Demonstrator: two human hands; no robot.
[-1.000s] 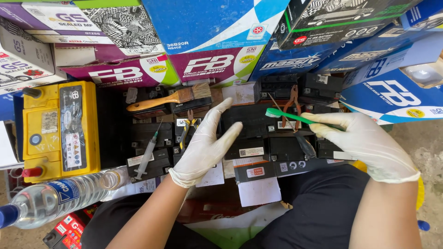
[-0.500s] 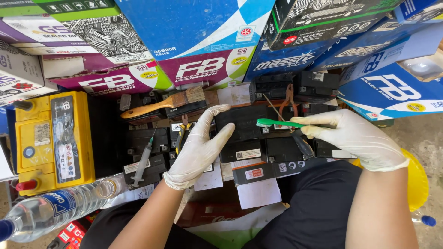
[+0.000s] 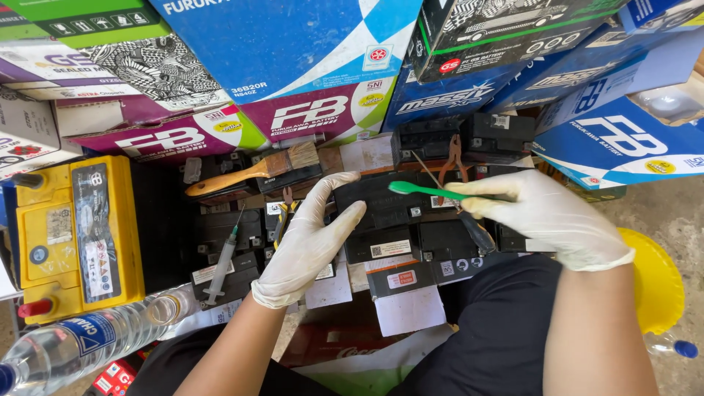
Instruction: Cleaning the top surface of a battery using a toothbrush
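Both my hands wear white gloves. My right hand [image 3: 546, 216] grips a green toothbrush [image 3: 422, 191] whose head points left over a small black battery [image 3: 392, 209]. My left hand [image 3: 308, 246] rests open, fingers spread, on the left edge of that battery and the black batteries beside it. A wooden-handled paintbrush [image 3: 253, 170] lies on batteries further back. A syringe [image 3: 222, 262] lies to the left of my left hand.
A yellow battery [image 3: 73, 238] stands at left, a clear plastic water bottle [image 3: 88, 341] near it. Stacked blue, purple and black cartons [image 3: 308, 66] fill the back. Pliers [image 3: 453, 155] lie behind the toothbrush. A yellow round seat [image 3: 656, 282] is at right.
My right hand has brought the green toothbrush slightly left and lower over the black battery. My left hand has stayed on the batteries, its fingers a little more together.
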